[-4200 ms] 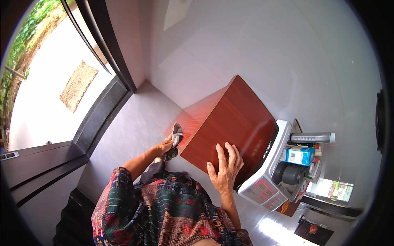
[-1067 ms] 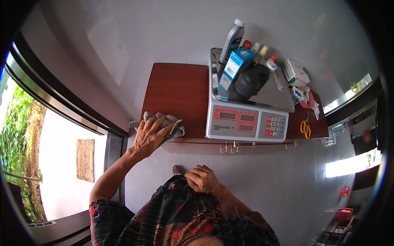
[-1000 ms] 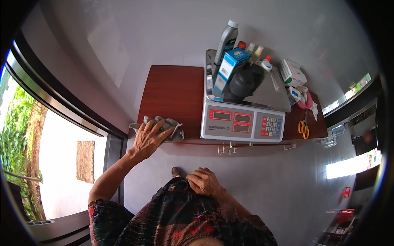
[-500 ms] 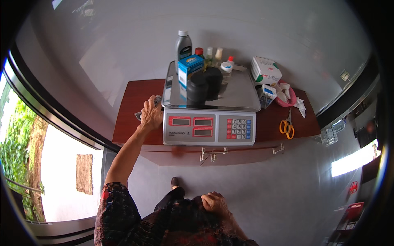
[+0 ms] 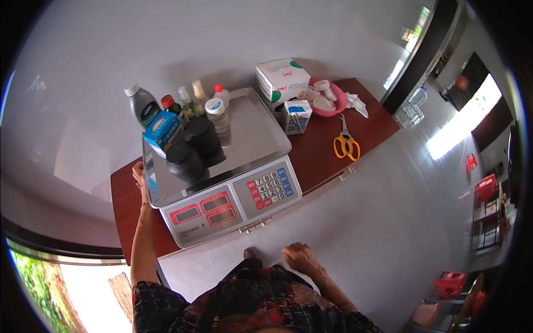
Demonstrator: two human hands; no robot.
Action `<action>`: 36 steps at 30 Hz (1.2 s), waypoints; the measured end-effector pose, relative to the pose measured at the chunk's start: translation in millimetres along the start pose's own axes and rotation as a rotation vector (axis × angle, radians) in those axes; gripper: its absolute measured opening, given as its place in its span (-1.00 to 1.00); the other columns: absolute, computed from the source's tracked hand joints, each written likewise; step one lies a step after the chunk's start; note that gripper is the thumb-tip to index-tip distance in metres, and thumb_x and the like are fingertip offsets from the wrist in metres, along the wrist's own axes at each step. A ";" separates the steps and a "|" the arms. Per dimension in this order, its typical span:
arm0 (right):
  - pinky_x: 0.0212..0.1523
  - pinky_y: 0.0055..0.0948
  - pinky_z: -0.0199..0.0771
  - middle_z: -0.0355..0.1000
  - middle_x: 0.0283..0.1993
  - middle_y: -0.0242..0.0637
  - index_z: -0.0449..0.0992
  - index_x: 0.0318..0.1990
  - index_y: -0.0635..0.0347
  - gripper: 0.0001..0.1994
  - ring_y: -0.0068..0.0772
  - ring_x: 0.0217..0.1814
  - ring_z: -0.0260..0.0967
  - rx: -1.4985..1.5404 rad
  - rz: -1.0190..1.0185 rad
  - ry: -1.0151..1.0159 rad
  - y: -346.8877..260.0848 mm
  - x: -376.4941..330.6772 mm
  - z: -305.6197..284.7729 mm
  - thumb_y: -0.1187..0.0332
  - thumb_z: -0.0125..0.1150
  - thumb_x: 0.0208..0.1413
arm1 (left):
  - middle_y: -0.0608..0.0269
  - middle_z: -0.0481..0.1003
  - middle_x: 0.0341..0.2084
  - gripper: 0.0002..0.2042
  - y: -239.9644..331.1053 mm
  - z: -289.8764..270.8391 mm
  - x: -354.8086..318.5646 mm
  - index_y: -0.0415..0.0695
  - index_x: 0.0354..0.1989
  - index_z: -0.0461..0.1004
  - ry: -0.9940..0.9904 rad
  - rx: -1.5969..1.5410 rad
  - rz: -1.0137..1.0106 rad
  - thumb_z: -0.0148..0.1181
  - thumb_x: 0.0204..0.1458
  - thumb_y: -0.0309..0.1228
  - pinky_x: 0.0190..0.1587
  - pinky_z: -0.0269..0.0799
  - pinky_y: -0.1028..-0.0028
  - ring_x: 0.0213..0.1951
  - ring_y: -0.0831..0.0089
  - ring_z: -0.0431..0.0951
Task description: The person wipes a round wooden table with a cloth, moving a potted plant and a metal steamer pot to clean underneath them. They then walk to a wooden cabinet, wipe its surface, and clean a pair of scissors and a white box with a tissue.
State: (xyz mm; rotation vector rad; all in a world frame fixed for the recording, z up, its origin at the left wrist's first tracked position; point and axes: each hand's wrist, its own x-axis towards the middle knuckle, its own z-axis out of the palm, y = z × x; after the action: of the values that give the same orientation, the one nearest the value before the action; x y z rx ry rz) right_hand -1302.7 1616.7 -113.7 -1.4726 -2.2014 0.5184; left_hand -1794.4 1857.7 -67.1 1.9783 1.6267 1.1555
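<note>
My left hand (image 5: pixel 140 176) reaches along the left side of a grey electronic scale (image 5: pixel 227 207). The scale's metal tray (image 5: pixel 251 136) partly hides its fingers, and I cannot see what they hold, if anything. On the tray's left half stand two black jars (image 5: pixel 202 135), a blue box (image 5: pixel 162 131), a grey bottle (image 5: pixel 142 105) with a white cap, a clear jar (image 5: pixel 218 117) with a white lid and several small bottles. My right hand (image 5: pixel 298 257) is in front of my body, fingers curled in, with nothing seen in them.
The scale stands on a reddish-brown cabinet top (image 5: pixel 319 166) against a grey wall. To its right are a white box (image 5: pixel 282 81), a small carton (image 5: pixel 297 116), a pink basin (image 5: pixel 337 106), a crumpled tissue (image 5: pixel 357 104) and yellow-handled scissors (image 5: pixel 346 144). Red stools (image 5: pixel 448 286) stand far right.
My view has turned and tilted to the right. My left hand has moved farther along the scale's side, and the grey crumpled thing under it no longer shows. My right hand has moved slightly off my body.
</note>
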 end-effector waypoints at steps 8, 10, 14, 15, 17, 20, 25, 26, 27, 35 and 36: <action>-0.29 -0.22 0.34 0.42 -0.37 -0.27 0.49 -0.32 0.14 -0.84 -0.13 -0.30 0.37 -0.079 0.016 0.581 26.4 81.4 -86.4 0.55 0.21 -0.12 | -0.05 0.17 0.23 -0.36 -8.3 -0.9 -3.7 -0.15 0.25 0.20 -0.016 -0.045 0.079 0.16 0.00 -0.14 0.28 0.01 0.09 0.26 -0.07 0.07; -0.19 -0.21 0.34 0.42 -0.27 -0.25 0.49 -0.28 0.15 -0.83 -0.13 -0.20 0.36 -0.188 0.073 0.618 31.1 101.8 -112.0 0.55 0.20 -0.08 | -0.06 0.16 0.24 -0.35 -5.9 -12.4 -7.0 -0.15 0.26 0.19 0.006 -0.020 0.094 0.16 0.00 -0.13 0.29 -0.01 0.10 0.28 -0.06 0.06; -0.05 -0.19 0.29 0.38 -0.12 -0.29 0.48 -0.20 0.08 -0.79 -0.17 -0.03 0.31 -0.322 0.196 0.741 75.0 137.0 -147.5 0.48 0.22 -0.05 | -0.08 0.14 0.27 -0.33 4.9 -17.9 -14.9 -0.16 0.28 0.18 0.090 0.049 0.109 0.17 0.00 -0.12 0.33 -0.06 0.10 0.33 -0.06 0.02; -0.04 -0.18 0.29 0.37 -0.10 -0.29 0.48 -0.18 0.06 -0.77 -0.17 -0.02 0.31 -0.351 0.246 0.720 86.0 143.2 -156.8 0.46 0.23 -0.04 | -0.06 0.07 0.33 -0.32 27.0 -18.2 -16.2 -0.16 0.30 0.16 0.110 0.106 0.078 0.09 0.05 -0.04 0.38 -0.21 0.12 0.40 0.00 -0.11; -0.01 -0.14 0.28 0.32 -0.02 -0.26 0.47 -0.10 0.02 -0.68 -0.14 0.05 0.26 -0.388 0.297 0.682 116.1 152.9 -171.4 0.32 0.31 -0.07 | -0.05 0.10 0.31 -0.35 22.7 -19.0 -26.8 -0.17 0.29 0.17 0.275 0.040 0.026 0.10 0.06 -0.10 0.37 -0.21 0.14 0.38 0.02 -0.06; -0.08 -0.06 0.25 0.27 -0.01 -0.24 0.43 -0.02 -0.02 -0.53 -0.11 0.08 0.20 -0.494 0.392 0.617 150.1 169.6 -189.6 0.11 0.35 -0.13 | 0.00 0.21 0.23 -0.52 39.4 -26.3 -53.0 -0.21 0.22 0.25 0.524 0.041 -0.098 0.08 0.15 -0.29 0.28 0.07 0.22 0.30 0.13 0.11; -0.13 -0.02 0.25 0.26 -0.04 -0.20 0.38 0.01 0.13 -0.40 -0.13 0.06 0.19 -0.470 0.339 0.368 172.6 201.1 -197.2 -0.02 0.31 -0.15 | 0.11 0.33 0.05 -0.71 56.8 -46.3 -133.3 -0.23 0.05 0.38 1.173 0.454 -0.124 0.02 0.23 -0.35 -0.03 0.42 0.40 0.00 0.27 0.40; -0.18 -0.03 0.31 0.27 -0.10 -0.21 0.39 -0.04 0.18 -0.46 -0.14 0.02 0.22 -0.455 0.370 0.325 170.8 195.0 -206.9 0.03 0.28 -0.13 | 0.12 0.33 0.04 -0.72 102.0 -27.9 -127.9 -0.23 0.02 0.40 1.199 0.596 -0.146 0.01 0.24 -0.34 -0.06 0.43 0.40 -0.05 0.28 0.43; -0.21 -0.04 0.34 0.26 -0.12 -0.21 0.40 -0.07 0.20 -0.49 -0.14 0.00 0.24 -0.446 0.353 0.347 177.9 193.1 -207.2 0.06 0.27 -0.14 | 0.13 0.31 0.06 -0.73 168.8 -7.7 -114.3 -0.23 -0.01 0.41 1.249 0.369 -0.261 -0.01 0.25 -0.32 -0.10 0.44 0.42 -0.07 0.29 0.44; -0.15 -0.07 0.38 0.26 -0.15 -0.08 0.33 -0.03 0.27 -0.43 -0.04 -0.08 0.27 -0.084 0.357 0.346 184.0 182.8 -217.1 0.16 0.27 -0.21 | 0.03 0.46 -0.06 -0.69 412.1 208.0 -65.2 -0.26 0.09 0.32 -0.078 -0.767 -0.148 -0.01 0.20 -0.43 -0.03 0.44 0.33 -0.05 0.29 0.49; -0.14 -0.07 0.37 0.27 -0.13 -0.07 0.32 0.00 0.26 -0.42 -0.04 -0.08 0.27 0.011 0.364 0.363 182.1 180.1 -222.2 0.16 0.27 -0.21 | 0.01 0.41 0.04 -0.60 419.9 237.4 -52.3 -0.26 0.18 0.20 -0.170 -0.949 -0.292 -0.01 0.22 -0.36 0.01 0.41 0.30 0.01 0.26 0.47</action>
State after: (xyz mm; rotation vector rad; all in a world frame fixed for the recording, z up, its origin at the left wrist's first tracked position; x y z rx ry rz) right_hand -1102.0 1864.5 1.6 -1.8115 -1.6613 0.3399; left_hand -1340.1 1741.5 57.8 1.1448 0.9396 1.2592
